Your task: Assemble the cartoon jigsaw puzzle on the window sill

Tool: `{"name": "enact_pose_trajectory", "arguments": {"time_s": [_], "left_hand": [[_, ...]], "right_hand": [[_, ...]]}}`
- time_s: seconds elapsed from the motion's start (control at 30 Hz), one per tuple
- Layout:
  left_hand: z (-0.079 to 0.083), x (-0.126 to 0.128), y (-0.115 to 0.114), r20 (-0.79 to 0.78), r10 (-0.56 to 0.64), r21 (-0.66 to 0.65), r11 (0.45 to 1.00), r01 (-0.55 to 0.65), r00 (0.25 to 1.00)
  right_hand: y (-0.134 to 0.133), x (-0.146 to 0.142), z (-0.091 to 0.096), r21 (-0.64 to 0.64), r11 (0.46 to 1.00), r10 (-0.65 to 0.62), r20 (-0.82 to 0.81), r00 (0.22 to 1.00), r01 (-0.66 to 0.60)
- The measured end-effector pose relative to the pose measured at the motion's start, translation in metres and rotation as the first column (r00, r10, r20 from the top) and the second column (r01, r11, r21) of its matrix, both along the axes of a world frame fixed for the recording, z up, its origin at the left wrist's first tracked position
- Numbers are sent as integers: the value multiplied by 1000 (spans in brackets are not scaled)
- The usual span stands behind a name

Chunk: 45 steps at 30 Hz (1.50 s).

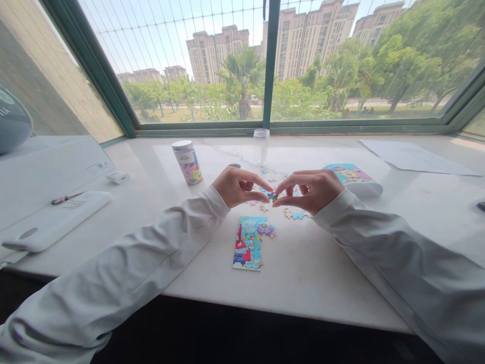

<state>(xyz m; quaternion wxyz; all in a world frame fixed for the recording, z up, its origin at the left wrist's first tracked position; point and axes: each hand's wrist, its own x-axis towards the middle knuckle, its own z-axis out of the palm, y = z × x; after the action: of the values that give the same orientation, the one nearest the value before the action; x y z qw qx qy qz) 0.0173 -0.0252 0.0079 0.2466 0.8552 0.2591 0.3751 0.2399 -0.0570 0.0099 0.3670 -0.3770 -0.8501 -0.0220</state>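
Between my two hands, raised over the table, is a small dark-blue puzzle piece (272, 196). My left hand (238, 186) pinches its left side with thumb and forefinger. From the right, my right hand (312, 189) pinches the same piece. Below and nearer to me lies a partly joined cartoon puzzle (248, 243), with a purple round part sticking out at its upper right. Loose puzzle pieces (297, 214) in pink, blue and yellow are scattered under and behind my hands, which partly hide them.
A capped cartoon-printed can (188, 163) and a clear jar (261, 146) stand towards the window. At the right are a curled picture sheet (352, 177) and white papers (417, 155). Left are a white box (56, 172), a small adapter (118, 177) and a white plastic holder (60, 220).
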Motion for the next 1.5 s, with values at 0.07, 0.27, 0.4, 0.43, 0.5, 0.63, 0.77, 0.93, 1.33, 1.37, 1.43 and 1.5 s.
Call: {"name": "enact_pose_trajectory", "arguments": {"time_s": [0.07,0.27,0.4,0.43,0.5,0.63,0.77,0.93,1.33,1.37,1.43,1.5], "left_hand": [[0,0,0,15,19,9,1000,-19,1000],[1,0,-1,14,29,40,999,-29,999],[3,0,-2,2,21,53,998,-21,1000],[3,0,-2,0,20,54,998,-20,1000],[3,0,-2,-3,17,59,998,-17,1000],[2,0,-1,-6,18,89,996,-17,1000],[1,-1,0,-8,10,115,993,-9,1000],[2,0,0,-10,5,119,993,-3,1000],[1,1,-2,-6,30,-59,998,-30,1000],[1,1,-3,-10,24,-81,996,-24,1000],[2,1,-3,-13,6,-120,993,-7,1000],[2,0,-3,-16,-10,-158,987,8,1000]], "right_hand": [[0,0,1,-2,1000,-8,-7,1000,8],[-1,0,1,-7,1000,-26,-22,999,26],[-3,0,1,-12,1000,-28,-17,999,28],[-3,-1,1,-15,999,-30,-16,999,30],[-3,0,0,-19,999,-33,-15,999,33],[-1,0,0,-18,1000,1,-14,1000,-1],[0,0,0,-14,1000,16,-19,1000,-16],[0,-1,0,-23,1000,0,-8,1000,0],[-2,0,2,-10,1000,-18,-1,1000,18],[-2,0,2,-8,1000,-19,0,1000,19],[-2,0,3,-7,1000,-28,-5,1000,28],[-2,0,3,-5,999,-32,-13,999,32]]}}
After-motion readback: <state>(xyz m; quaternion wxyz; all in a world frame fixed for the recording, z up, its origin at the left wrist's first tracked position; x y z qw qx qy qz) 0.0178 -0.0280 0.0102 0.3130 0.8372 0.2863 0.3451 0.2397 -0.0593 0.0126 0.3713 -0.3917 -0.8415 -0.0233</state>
